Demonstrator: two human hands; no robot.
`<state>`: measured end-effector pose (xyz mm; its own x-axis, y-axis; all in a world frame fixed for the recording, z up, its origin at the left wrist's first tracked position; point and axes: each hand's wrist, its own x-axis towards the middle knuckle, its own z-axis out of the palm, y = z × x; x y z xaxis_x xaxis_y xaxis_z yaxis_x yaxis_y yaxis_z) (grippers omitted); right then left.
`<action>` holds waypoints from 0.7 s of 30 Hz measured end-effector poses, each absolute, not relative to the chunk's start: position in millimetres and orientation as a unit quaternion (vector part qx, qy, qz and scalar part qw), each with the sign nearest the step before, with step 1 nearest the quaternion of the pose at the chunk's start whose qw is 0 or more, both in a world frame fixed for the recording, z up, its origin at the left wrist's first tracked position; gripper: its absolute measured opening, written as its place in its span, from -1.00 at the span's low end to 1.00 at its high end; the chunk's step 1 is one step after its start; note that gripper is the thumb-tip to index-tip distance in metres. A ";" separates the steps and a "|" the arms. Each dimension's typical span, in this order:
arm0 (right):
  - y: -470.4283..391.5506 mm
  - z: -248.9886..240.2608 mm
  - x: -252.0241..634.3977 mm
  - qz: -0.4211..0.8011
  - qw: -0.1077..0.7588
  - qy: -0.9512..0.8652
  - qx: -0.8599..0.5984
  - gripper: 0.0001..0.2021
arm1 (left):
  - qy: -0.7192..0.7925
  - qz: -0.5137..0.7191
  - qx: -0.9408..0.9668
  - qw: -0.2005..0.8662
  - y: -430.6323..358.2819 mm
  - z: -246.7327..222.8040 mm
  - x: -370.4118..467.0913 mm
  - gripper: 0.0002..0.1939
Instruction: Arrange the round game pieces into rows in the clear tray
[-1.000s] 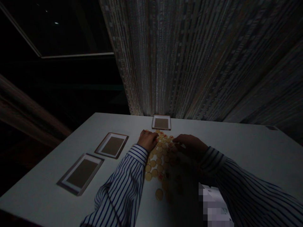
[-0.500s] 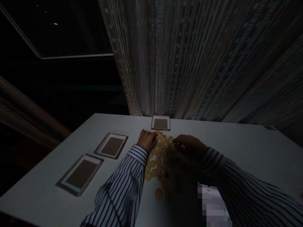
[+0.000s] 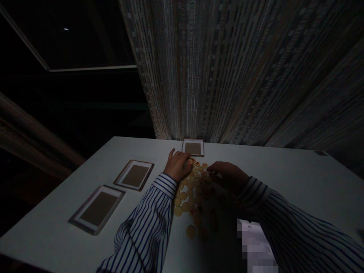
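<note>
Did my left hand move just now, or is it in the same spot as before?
Yes, your left hand moved a little away from you, closer to the tray at the back of the table.

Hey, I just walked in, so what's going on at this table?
Someone in striped sleeves has both hands among round yellow discs on a white table. The left hand is at the far end of the discs, and the right hand is beside them; its grip is too dark to tell. Some discs show red marks. Three trays sit around them.
</note>
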<state>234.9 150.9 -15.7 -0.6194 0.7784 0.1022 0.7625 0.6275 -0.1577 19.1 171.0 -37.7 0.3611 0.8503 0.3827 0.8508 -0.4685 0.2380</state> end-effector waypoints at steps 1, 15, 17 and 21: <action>150.4 -14.9 234.9 0.048 0.081 -0.898 -0.429 -0.77 | -0.508 -0.244 -0.826 0.008 170.5 -36.6 19.4 -0.69; 149.3 -18.1 245.9 0.037 0.131 -0.896 -0.423 -0.76 | -0.450 -0.329 -0.829 0.046 158.8 -16.8 24.5 -0.71; 148.7 -18.4 248.3 0.037 0.139 -0.893 -0.427 -0.76 | -0.448 -0.331 -0.829 0.048 156.7 -14.2 25.7 -0.71; 144.6 -15.5 253.3 0.022 0.157 -0.885 -0.438 -0.76 | -0.440 -0.335 -0.831 0.059 151.8 -9.4 28.4 -0.71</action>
